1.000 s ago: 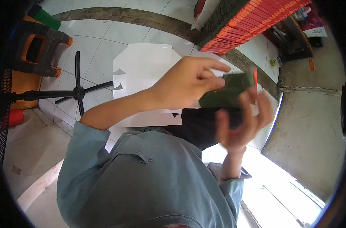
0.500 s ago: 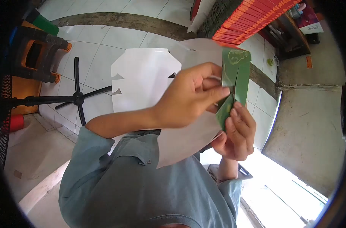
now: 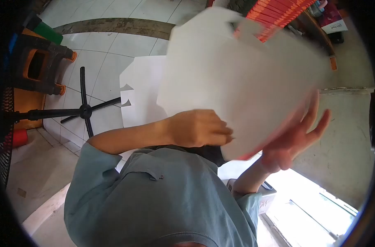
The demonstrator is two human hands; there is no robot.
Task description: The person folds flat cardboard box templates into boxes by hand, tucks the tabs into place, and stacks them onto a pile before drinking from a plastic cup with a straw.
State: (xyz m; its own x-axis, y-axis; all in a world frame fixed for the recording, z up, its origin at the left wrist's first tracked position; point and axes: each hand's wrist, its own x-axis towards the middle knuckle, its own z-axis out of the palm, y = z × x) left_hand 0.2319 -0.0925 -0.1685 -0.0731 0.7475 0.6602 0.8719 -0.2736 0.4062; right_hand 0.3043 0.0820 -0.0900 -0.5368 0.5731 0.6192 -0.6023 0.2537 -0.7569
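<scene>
Where showing green before, now blurred white on sheet (image 3: 228, 78); likely turning it. With left grip (image 3: 200, 128) curled near edge, unclear if holding; with right grip (image 3: 288, 146) splayed alongside, clasping nothing visible.

The raised sheet (image 3: 228, 78) and right hand (image 3: 292, 140) are blurred, the flat sheet (image 3: 145, 82) partly hidden.

The single view looks from the person's head, forward and down; the shirt (image 3: 167, 206) is near below, the tiled floor (image 3: 128, 46) farther away.
</scene>
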